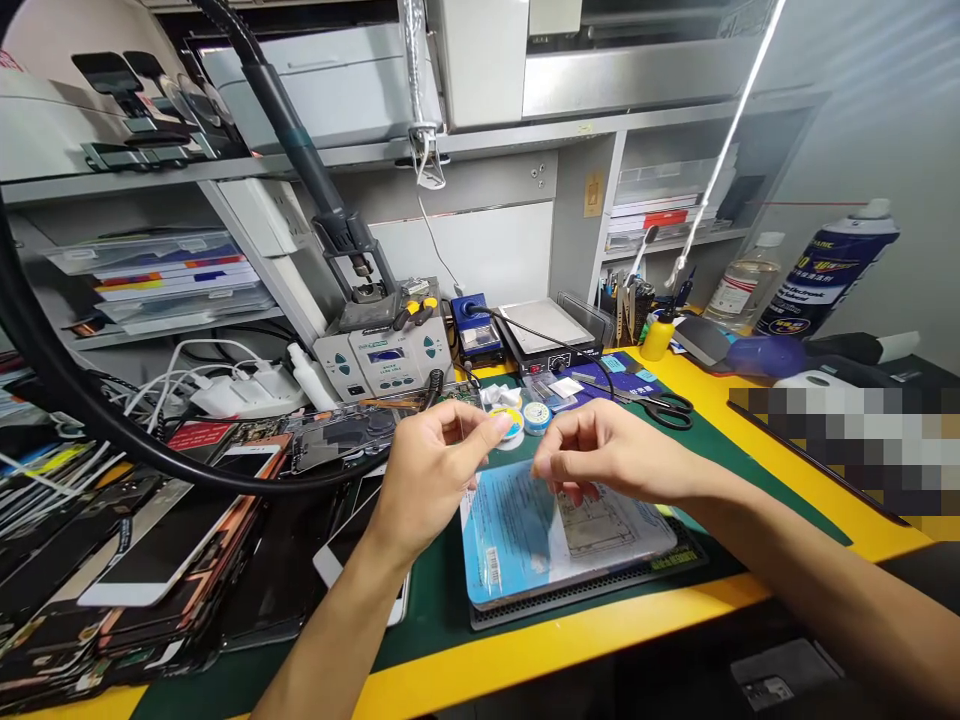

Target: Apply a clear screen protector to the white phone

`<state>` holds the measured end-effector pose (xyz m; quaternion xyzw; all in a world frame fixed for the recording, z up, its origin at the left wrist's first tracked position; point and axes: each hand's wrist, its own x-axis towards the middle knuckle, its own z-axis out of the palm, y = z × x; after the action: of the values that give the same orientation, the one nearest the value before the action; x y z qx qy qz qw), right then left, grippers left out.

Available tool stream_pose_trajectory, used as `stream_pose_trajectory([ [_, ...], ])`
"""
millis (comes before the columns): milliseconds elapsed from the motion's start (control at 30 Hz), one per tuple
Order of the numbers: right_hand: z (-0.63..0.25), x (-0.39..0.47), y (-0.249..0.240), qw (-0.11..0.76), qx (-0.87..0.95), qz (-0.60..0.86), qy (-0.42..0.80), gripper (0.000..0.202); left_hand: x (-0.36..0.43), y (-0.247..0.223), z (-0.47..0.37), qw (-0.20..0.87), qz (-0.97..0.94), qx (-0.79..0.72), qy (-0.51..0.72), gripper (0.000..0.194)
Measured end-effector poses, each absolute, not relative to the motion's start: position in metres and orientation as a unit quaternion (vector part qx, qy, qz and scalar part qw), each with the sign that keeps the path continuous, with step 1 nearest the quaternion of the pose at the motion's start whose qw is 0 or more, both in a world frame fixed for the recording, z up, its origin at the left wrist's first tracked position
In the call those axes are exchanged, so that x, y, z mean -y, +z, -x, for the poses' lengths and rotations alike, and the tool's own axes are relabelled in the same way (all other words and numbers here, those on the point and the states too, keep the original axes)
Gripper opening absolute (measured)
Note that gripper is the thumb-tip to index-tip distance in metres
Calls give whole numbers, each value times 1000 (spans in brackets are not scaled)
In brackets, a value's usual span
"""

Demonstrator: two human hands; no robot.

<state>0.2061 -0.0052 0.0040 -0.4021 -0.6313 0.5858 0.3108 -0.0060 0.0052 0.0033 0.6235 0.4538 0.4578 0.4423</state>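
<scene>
My left hand [435,465] is raised over the left edge of a blue and white printed packet [517,530], thumb and fingers pinched together. My right hand [600,450] hovers above the same packet, fingers curled in and thumb against them. What either hand holds, if anything, is too small to make out. The packet lies on a dark perforated plate [540,608] on the green mat [431,625]. Just behind the hands sit a small round blue and white spool [537,416] and a yellow and blue one [513,424], partly behind my left thumb.
Stacked phones and phone parts [180,540] crowd the left. A black cable [225,478] loops across there. Behind stand a soldering station [390,358] and a flat heating plate [547,328]. Scissors [667,408], a yellow bottle [658,338] and a spray can [829,265] are to the right.
</scene>
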Motion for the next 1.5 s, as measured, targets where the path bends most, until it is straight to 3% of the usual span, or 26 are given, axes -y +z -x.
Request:
stream_pose_trajectory([
  [233, -207, 4, 6, 322, 624, 412, 581, 11, -9, 7, 15, 479, -618, -449, 433, 37],
  [433, -214, 1, 8, 333, 624, 416, 572, 11, -13, 6, 19, 448, -609, -457, 469, 36],
  [600, -236, -10, 17, 465, 584, 405, 528, 10, -18, 11, 30, 394, -528, -476, 582, 34],
  [700, -246, -16, 24, 516, 561, 389, 517, 13, -17, 11, 29, 414, -518, -478, 576, 40],
  [967, -246, -15, 16, 339, 633, 335, 610, 13, -6, 8, 16, 531, -630, -406, 395, 37],
  [1067, -239, -12, 14, 318, 643, 343, 607, 22, -5, 10, 16, 553, -652, -374, 359, 29],
  [1200, -235, -13, 14, 372, 582, 377, 617, 35, -7, 12, 20, 540, -600, -387, 445, 25],
  [1500, -246, -29, 9, 504, 468, 416, 595, 33, -22, 18, 30, 459, -419, -416, 664, 25],
])
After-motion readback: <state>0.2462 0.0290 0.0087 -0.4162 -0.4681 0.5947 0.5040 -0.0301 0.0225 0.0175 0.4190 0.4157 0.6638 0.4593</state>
